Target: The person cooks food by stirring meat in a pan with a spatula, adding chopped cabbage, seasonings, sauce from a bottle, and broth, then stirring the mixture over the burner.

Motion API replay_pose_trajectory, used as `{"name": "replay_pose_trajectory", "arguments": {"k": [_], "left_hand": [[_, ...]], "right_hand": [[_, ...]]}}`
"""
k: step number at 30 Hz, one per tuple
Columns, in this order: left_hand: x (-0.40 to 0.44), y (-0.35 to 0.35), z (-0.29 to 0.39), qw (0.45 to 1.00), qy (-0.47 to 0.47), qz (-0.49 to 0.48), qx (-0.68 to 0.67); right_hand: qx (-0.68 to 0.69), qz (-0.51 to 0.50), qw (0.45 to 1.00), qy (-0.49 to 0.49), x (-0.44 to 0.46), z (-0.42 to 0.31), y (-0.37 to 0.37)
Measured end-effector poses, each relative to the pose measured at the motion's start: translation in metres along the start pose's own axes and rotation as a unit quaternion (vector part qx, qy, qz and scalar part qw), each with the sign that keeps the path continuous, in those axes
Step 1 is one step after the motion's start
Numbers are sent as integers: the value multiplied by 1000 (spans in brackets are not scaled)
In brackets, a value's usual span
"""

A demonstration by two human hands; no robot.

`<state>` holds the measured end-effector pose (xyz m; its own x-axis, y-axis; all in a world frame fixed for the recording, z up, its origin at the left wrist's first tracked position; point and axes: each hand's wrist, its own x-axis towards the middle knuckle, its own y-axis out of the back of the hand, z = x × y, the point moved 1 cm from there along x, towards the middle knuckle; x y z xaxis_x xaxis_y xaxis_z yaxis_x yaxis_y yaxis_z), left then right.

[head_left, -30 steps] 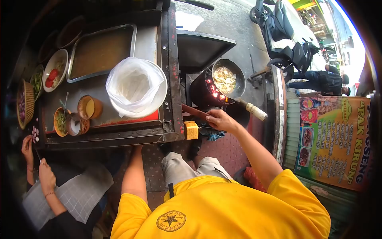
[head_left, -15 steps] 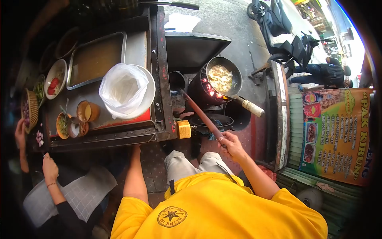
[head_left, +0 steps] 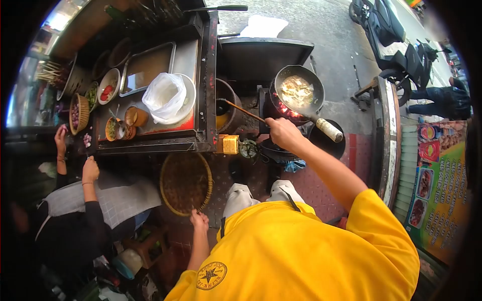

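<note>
My right hand point(head_left: 283, 133) is closed round the wooden handle of a long ladle point(head_left: 246, 111). Its far end reaches into a deep pot point(head_left: 236, 95) beside the cart, where the bowl is hard to make out. In my left hand point(head_left: 199, 220) is the rim of a round woven bamboo tray point(head_left: 185, 183), hanging low beside the cart. Beyond my right hand, a wok point(head_left: 321, 95) with a wrapped handle sits over glowing coals. Pale, yellowish food point(head_left: 296, 91) in broth fills its middle.
The cart point(head_left: 165, 144) on the left bears a plastic-lined bowl point(head_left: 188, 108), a metal tray point(head_left: 173, 57) and small bowls. A co-worker's hand point(head_left: 90, 170) works near chopped shallots. A dark lidded pan point(head_left: 326, 140) lies below the wok; a bench point(head_left: 389, 145) stands at right.
The woven tray has come into view in my left hand, which was under the cart's edge. My right hand has moved up and forward, with the ladle handle lying flatter.
</note>
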<state>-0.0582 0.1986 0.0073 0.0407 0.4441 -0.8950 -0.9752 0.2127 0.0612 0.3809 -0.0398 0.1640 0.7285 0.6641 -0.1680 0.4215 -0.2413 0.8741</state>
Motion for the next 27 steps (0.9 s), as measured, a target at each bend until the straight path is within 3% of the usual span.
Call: {"name": "replay_pose_trajectory", "arguments": {"k": [6,11,13,15,20,22,27], "left_hand": [[-48,55,-60,998,37,56,-8],[-78,75,-80,997,39,64,24],[-72,90,-88,990,71,117,22],[-65,99,-93,991,73,112,18],[-79,89,-78,989,80,126,-2],[-71,92,-75,983,115,131,-51],[-62,95,-72,988,116,98,-23]], "right_hand": [[-139,-143,972,127,71,-33,-18],[-153,-148,971,110,121,-30,-78],[-132,-134,980,68,133,-26,-89],[-150,-76,979,112,143,-21,-98],[-164,-74,982,57,156,-22,-120],[-76,-64,995,7,161,-24,-121],[-37,-99,994,-37,153,-45,-127]]}}
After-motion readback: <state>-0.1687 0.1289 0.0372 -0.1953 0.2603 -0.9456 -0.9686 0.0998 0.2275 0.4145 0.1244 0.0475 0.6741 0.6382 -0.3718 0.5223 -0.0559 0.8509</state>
